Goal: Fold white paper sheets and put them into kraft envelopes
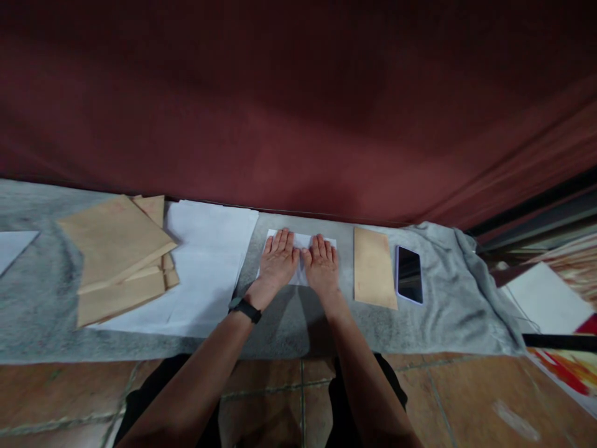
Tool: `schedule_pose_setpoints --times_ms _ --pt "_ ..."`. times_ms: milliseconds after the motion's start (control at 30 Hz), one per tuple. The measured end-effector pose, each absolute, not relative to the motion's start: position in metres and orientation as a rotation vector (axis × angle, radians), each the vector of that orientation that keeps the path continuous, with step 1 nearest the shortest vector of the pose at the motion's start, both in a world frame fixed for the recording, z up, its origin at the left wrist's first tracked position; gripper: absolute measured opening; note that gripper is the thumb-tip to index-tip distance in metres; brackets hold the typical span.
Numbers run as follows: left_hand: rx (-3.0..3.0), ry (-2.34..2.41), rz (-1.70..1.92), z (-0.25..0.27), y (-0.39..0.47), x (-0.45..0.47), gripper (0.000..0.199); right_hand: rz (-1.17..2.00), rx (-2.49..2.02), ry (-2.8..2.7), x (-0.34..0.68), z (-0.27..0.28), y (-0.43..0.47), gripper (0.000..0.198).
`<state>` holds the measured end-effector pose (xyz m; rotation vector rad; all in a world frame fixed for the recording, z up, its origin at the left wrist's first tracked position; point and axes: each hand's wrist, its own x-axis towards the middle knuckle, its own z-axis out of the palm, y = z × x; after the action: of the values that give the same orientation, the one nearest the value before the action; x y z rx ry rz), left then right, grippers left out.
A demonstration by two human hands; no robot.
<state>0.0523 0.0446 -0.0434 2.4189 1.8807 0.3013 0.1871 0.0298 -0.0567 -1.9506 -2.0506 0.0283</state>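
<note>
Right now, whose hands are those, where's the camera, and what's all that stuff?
There's no machine here, just a person's bare hands. The single picture comes from a camera worn on their head, looking forward and down. The left hand, with a dark watch on its wrist, and the right hand lie palms down on a small white paper. They press nothing between their fingers. On the grey cloth, brown papers overlap big white sheets at left; one brown piece and a phone lie at right.
</note>
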Motion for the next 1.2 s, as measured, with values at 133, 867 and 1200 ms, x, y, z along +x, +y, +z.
schedule_pose_setpoints --times_ms 133,867,1200 --pt "2.385 1.951 0.311 -0.045 0.045 0.051 0.06 -0.036 -2.006 -2.001 0.192 -0.059 0.03 0.058" --pt "2.271 2.057 0.369 -0.051 0.051 0.044 0.062 -0.032 -2.106 -1.947 0.208 -0.054 0.027 0.061" --pt "2.204 2.1 0.317 -0.045 0.051 0.042 0.065 -0.009 -2.136 -1.93 0.22 -0.053 0.026 0.062"
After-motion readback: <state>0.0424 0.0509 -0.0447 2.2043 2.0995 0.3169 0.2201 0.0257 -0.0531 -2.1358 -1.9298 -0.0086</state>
